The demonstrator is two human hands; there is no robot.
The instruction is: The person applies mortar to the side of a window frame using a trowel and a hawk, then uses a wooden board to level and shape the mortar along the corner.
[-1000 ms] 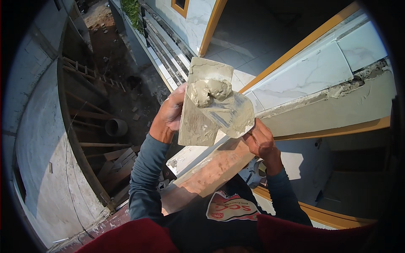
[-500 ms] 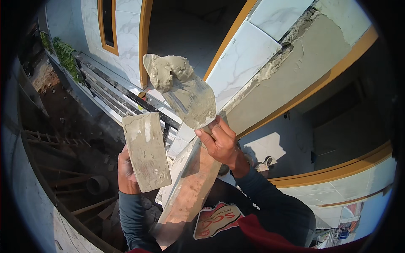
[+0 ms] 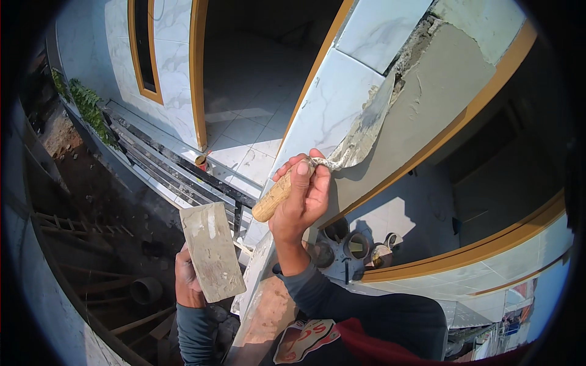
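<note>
My right hand [image 3: 302,201] grips the wooden handle of a trowel [image 3: 360,137]. Its mortar-smeared blade is pressed flat against the grey cement band [image 3: 439,91] on the wall, beside a white marbled tile [image 3: 332,107]. My left hand [image 3: 186,277] holds a flat rectangular mortar board [image 3: 210,250] lower down and to the left; its face carries only a thin smear of mortar. The two hands are apart.
I look down from high up. A wooden plank [image 3: 262,305] runs under me. Below lie a tiled porch [image 3: 244,134], metal bars [image 3: 165,171], a bamboo ladder [image 3: 79,222], a pipe [image 3: 146,290] and several buckets [image 3: 354,244]. Orange-framed openings flank the wall.
The right hand swung the trowel up and right, pressing its mortar onto the cement band. The lump on the blade is gone. The left hand and board stayed low on the left.
</note>
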